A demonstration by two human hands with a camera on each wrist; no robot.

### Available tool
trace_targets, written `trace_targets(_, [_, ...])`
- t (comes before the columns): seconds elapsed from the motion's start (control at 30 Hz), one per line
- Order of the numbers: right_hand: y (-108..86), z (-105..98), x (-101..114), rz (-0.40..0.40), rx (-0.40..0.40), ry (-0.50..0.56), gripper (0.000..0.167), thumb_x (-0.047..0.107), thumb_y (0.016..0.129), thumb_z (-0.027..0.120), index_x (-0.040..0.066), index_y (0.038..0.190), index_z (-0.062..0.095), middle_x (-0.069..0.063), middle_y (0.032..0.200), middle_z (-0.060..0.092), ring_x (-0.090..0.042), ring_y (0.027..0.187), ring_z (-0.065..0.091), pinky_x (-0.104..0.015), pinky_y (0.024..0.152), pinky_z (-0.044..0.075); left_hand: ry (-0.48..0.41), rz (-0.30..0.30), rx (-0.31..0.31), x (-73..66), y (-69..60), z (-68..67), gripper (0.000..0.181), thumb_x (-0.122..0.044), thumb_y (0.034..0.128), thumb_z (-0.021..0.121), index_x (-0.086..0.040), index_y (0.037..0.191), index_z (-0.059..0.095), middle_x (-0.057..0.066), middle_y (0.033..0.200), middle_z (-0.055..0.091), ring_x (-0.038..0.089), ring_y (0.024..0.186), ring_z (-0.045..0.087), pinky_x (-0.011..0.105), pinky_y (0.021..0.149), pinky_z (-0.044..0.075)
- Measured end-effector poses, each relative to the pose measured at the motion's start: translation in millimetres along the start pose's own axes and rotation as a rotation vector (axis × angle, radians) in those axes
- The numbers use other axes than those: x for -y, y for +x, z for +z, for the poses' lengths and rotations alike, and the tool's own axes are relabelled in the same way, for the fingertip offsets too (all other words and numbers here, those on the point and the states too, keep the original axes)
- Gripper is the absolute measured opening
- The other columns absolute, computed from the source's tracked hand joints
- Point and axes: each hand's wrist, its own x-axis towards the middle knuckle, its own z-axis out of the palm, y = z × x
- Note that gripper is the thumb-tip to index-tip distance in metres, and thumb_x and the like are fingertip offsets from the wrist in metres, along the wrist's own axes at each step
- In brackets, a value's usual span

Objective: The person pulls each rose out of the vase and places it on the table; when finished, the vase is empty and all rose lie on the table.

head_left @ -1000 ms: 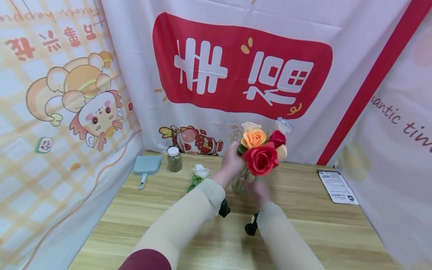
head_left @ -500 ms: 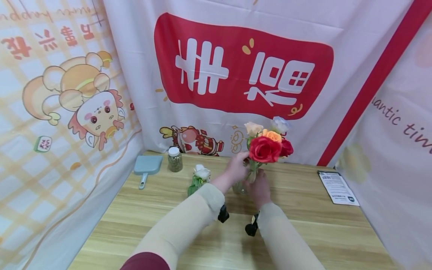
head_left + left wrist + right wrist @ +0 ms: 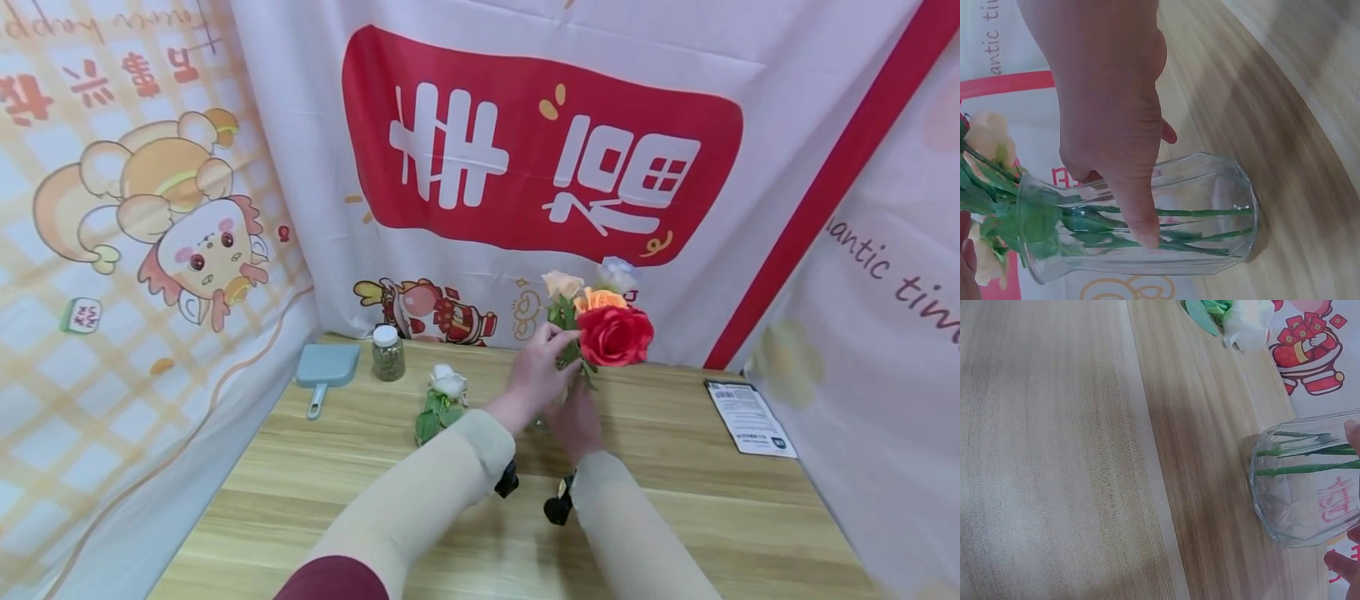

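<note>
A clear faceted glass vase (image 3: 1210, 187) stands on the wooden table, green stems reaching down inside it. My right hand (image 3: 1113, 119) grips the vase round its side, seen best in the left wrist view. Above the rim my left hand (image 3: 538, 371) pinches leafy rose stems with thumb and forefinger. The bunch has a large red rose (image 3: 617, 337), an orange rose (image 3: 600, 298), a peach rose (image 3: 562, 285) and a pale blue rose (image 3: 617, 273). Exactly which stems the left fingers hold is hidden by leaves. In the head view my hands cover most of the vase.
A white rose (image 3: 447, 381) with green leaves lies left of the vase. Farther left are a lidded jar (image 3: 388, 360) of dried bits and a light blue dustpan (image 3: 328, 367). A printed packet (image 3: 750, 417) lies at the right edge, by the cloth walls.
The left hand has shifted right and closer to the stems. The large red rose has moved right and now covers the smaller red one. The right hand stays low at the vase.
</note>
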Motion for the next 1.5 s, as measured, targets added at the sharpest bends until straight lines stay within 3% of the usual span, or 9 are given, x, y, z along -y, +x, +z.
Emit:
trace_targets(0.13, [0.6,-1,2,0.001,-0.003,0.013,0.083,0.017,0.081,0.072,-0.003,0.148,0.027,-0.027,0.142,0.043,-0.04,0.13,0.044,-0.051,0.106,0.039,0.019,0.083,-0.041,-1.3,0.8,-1.6,0.024,-0.009,0.086,0.076,-0.013,0.109,0.071,-0.003,0.102,0.051,0.008,0.087,0.053,0.015,0.072,0.045])
trace_targets(0.43, [-1.2,-2,9,-0.028,-0.047,0.054,0.093,0.03,0.081,0.077,0.008,0.154,0.024,-0.025,0.147,0.041,-0.037,0.134,0.041,-0.047,0.107,0.038,-0.056,0.025,-0.121,-1.1,6.0,-10.4,0.007,-0.01,0.0929,0.066,-0.009,0.1,0.066,0.0,0.095,0.063,0.01,0.081,0.06,0.016,0.068,0.049])
trace_targets(0.7, [-3.2,-4,12,-0.042,-0.053,0.023,0.091,0.025,0.079,0.076,0.005,0.153,0.027,-0.025,0.144,0.043,-0.037,0.131,0.042,-0.047,0.107,0.038,-0.017,0.012,0.001,-3.6,3.0,-11.7,0.011,-0.012,0.0925,0.066,-0.016,0.102,0.07,-0.006,0.091,0.066,0.005,0.078,0.058,0.015,0.066,0.047])
trace_targets(0.83, [-1.8,-3,10,-0.194,-0.101,-0.129,0.063,0.009,0.078,0.071,-0.008,0.135,0.049,-0.029,0.125,0.055,-0.043,0.114,0.052,-0.052,0.097,0.043,-0.018,-0.024,0.135,-7.3,1.8,-8.4,0.031,-0.017,0.0968,0.061,-0.027,0.125,0.069,-0.009,0.082,0.062,0.005,0.067,0.051,0.018,0.058,0.043])
trace_targets(1.03, [2.4,-1,10,-0.449,-0.156,-0.591,0.031,0.003,0.079,0.067,-0.011,0.105,0.062,-0.021,0.102,0.065,-0.037,0.096,0.06,-0.048,0.083,0.05,0.019,-0.075,0.281,-16.5,5.7,-7.8,0.033,-0.033,0.1016,0.056,-0.033,0.134,0.063,-0.005,0.054,0.05,0.009,0.047,0.045,0.026,0.045,0.041])
trace_targets(1.17, [1.7,0,10,-0.429,-0.132,-0.706,0.036,0.006,0.078,0.069,-0.013,0.108,0.064,-0.02,0.104,0.068,-0.036,0.1,0.061,-0.046,0.089,0.048,0.112,0.004,0.264,-22.5,7.6,-9.6,0.027,-0.033,0.0997,0.06,-0.03,0.124,0.07,-0.01,0.082,0.069,0.006,0.072,0.061,0.024,0.063,0.05])
trace_targets(1.3, [2.1,-1,13,-0.539,-0.118,-0.995,0.03,0.012,0.082,0.065,-0.01,0.102,0.067,-0.017,0.1,0.069,-0.032,0.101,0.061,-0.042,0.092,0.047,0.087,0.082,0.138,-28.8,9.2,-17.2,0.018,-0.025,0.0956,0.068,-0.022,0.112,0.076,-0.01,0.094,0.067,0.004,0.082,0.06,0.018,0.071,0.048])
trace_targets(1.37, [0.9,-2,14,-0.401,-0.04,-0.781,0.035,0.011,0.083,0.068,-0.009,0.112,0.064,-0.017,0.108,0.067,-0.031,0.105,0.059,-0.04,0.093,0.046,0.03,0.118,0.068,-32.5,11.6,-23.9,0.016,-0.021,0.094,0.07,-0.018,0.108,0.077,-0.009,0.088,0.061,0.003,0.076,0.056,0.015,0.066,0.045])
trace_targets(1.5, [-0.2,-1,10,-0.046,0.008,-0.112,0.069,0.025,0.086,0.077,-0.003,0.139,0.043,-0.022,0.135,0.052,-0.033,0.124,0.05,-0.044,0.103,0.042,-0.087,0.183,-0.049,-40.8,20.3,-41.3,0.013,-0.012,0.092,0.072,-0.009,0.104,0.077,-0.004,0.088,0.056,0.005,0.075,0.052,0.012,0.064,0.043])
